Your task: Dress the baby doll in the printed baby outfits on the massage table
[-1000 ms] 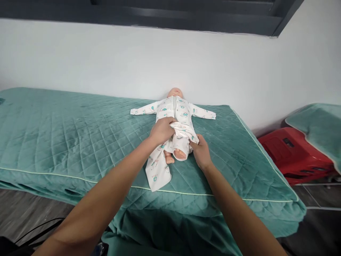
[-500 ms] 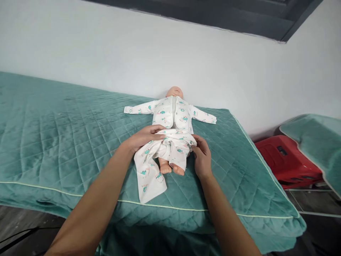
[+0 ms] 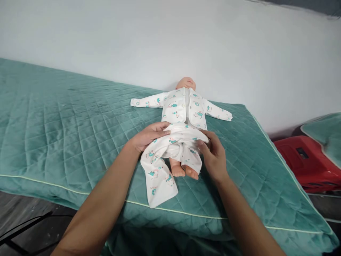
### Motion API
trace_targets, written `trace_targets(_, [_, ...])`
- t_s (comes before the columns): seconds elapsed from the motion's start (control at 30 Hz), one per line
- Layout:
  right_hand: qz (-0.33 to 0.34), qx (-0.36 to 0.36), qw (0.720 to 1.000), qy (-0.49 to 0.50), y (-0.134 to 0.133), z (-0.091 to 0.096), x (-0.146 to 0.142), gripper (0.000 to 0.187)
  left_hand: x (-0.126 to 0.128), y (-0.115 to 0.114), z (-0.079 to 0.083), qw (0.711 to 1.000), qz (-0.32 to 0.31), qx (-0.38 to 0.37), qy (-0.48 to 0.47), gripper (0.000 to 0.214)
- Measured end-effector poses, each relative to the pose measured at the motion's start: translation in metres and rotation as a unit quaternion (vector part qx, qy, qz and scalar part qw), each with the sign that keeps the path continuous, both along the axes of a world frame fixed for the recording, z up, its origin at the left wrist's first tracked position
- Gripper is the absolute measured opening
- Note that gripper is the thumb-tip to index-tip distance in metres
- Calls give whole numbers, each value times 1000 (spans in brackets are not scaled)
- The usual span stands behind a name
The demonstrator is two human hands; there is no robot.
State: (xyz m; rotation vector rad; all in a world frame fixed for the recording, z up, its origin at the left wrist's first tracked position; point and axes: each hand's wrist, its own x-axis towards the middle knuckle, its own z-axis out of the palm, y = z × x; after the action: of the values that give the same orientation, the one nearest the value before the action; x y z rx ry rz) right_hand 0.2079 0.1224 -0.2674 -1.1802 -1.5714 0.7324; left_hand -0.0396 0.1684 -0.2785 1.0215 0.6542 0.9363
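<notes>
A baby doll (image 3: 186, 83) lies on its back, arms spread, in a white printed jacket (image 3: 174, 106) that is parted down the front. White printed baby pants (image 3: 183, 133) are bunched across its hips, one leg of them around the doll's leg on the right. The other pant leg hangs flat to the left, over the quilt. My left hand (image 3: 150, 136) pinches the waistband at the left side. At the right side, my right hand (image 3: 214, 153) is closed on the same waistband. Both of the doll's feet (image 3: 183, 171) stick out below the cloth.
A green quilted cover (image 3: 80, 142) spreads under the doll, with its piped edge near me. Behind it rises a white wall (image 3: 106, 42). A red plastic object (image 3: 306, 160) sits beyond the right edge, and a black metal frame (image 3: 23, 231) stands at lower left.
The camera view has shifted and come slightly closer, so the doll looks larger. Both hands keep hold of the pants' waistband; the pants lie much as before.
</notes>
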Motion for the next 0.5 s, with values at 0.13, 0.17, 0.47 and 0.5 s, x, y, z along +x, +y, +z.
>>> trace_targets(0.13, [139, -89, 975, -151, 28, 47, -16, 34, 0, 0, 1, 1000, -1, 1, -5, 47])
trace_targets(0.17, [187, -122, 958, -180, 36, 57, -22, 37, 0, 0, 1, 1000, -1, -3, -9, 47])
trace_targets(0.47, [301, -237, 924, 18, 78, 34, -32, 33, -1, 1, -3, 1000, 1, -7, -2, 41])
trace_targets(0.5, [300, -237, 923, 48, 80, 29, -27, 32, -2, 1, -2, 1000, -8, 2, 6, 40])
